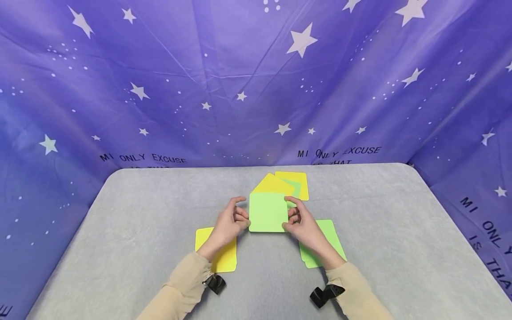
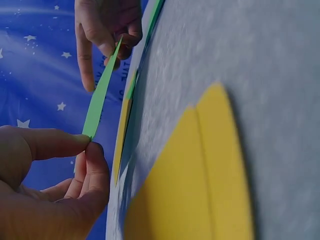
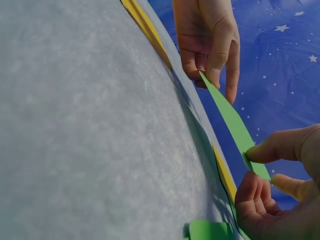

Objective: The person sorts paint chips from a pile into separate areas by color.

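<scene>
Green card (image 1: 268,213): held off the desk (image 1: 140,213), between the two hands.
Left hand (image 1: 230,222): finger and thumb pinched on the card's left edge.
Right hand (image 1: 305,224): pinched on the right edge.
Loose yellow and green cards (image 1: 270,183): overlapping, just beyond the hands.
Yellow pile (image 1: 225,260): beneath the left wrist.
Green pile (image 1: 326,240): beneath the right wrist.
Step in hand: probably sorting by colour, this card lifted for placing.
Next move: likely calls for the left hand to let go and the right to lay it on the green pile.
</scene>
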Available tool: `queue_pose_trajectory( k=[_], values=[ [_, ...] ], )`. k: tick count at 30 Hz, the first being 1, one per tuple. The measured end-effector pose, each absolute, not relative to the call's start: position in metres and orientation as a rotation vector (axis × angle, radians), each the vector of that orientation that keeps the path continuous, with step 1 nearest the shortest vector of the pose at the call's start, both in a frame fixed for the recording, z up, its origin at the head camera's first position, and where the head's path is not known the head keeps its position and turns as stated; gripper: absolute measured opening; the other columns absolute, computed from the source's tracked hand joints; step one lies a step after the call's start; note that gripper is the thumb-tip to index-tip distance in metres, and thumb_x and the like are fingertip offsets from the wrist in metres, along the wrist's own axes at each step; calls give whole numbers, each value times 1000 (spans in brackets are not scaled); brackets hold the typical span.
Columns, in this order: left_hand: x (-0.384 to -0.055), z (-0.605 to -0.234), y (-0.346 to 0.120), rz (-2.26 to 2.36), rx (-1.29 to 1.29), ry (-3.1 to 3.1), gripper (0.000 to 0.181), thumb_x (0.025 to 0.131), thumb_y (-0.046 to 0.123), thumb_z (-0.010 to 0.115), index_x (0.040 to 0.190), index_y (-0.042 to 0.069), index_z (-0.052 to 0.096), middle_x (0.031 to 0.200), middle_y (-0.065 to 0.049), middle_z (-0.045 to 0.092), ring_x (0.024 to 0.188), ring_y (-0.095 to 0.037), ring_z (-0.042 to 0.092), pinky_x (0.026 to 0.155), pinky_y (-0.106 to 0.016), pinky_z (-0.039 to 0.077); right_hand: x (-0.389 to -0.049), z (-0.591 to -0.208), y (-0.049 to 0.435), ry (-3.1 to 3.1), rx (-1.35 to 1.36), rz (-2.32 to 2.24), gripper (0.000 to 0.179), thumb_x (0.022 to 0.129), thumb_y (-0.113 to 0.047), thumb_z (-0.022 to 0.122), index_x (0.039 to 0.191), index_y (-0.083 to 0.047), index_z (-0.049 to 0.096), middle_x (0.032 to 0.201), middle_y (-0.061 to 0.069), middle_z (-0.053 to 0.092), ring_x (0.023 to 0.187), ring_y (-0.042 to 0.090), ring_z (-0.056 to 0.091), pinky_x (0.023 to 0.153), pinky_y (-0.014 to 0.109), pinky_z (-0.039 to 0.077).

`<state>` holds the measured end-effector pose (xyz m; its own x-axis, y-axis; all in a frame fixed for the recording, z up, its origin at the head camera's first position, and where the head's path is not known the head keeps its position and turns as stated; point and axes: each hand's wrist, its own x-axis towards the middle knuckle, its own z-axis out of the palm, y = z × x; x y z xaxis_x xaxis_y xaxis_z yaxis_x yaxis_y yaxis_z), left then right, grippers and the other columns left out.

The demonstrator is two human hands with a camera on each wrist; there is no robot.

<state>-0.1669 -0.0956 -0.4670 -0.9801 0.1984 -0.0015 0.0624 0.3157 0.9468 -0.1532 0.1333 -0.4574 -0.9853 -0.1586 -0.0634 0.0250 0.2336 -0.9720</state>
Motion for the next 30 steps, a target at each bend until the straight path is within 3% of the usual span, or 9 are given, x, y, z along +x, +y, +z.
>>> queue_pose_trajectory(
  k=[15, 24, 30],
  values=[
    [-148, -473, -77, 1835, 377, 2299, 66, 81, -10, 65, 141, 2, 42, 89, -7, 57, 79, -17, 59, 69, -23, 45, -135, -460, 158, 2396, -140, -1796, 69, 79, 13, 64, 142, -1, 41, 96, 13, 43, 77, 15, 43, 62, 20, 41],
    [-134, -441, -62, 1862, 393, 2222, 64, 81, -15, 59, 141, -9, 36, 91, -24, 55, 80, -27, 59, 68, -21, 44, -127, -458, 173, 2429, -140, -1772, 72, 79, 14, 64, 144, 0, 39, 96, 14, 45, 78, 14, 45, 61, 18, 40],
    [-139, -465, -50, 1866, 391, 2225, 66, 81, -12, 62, 142, -2, 40, 90, -13, 57, 78, -16, 59, 69, -21, 46, -122, -455, 184, 2454, -147, -1749, 70, 80, 12, 65, 144, 2, 38, 96, 13, 45, 77, 13, 45, 60, 19, 40]
  ],
)
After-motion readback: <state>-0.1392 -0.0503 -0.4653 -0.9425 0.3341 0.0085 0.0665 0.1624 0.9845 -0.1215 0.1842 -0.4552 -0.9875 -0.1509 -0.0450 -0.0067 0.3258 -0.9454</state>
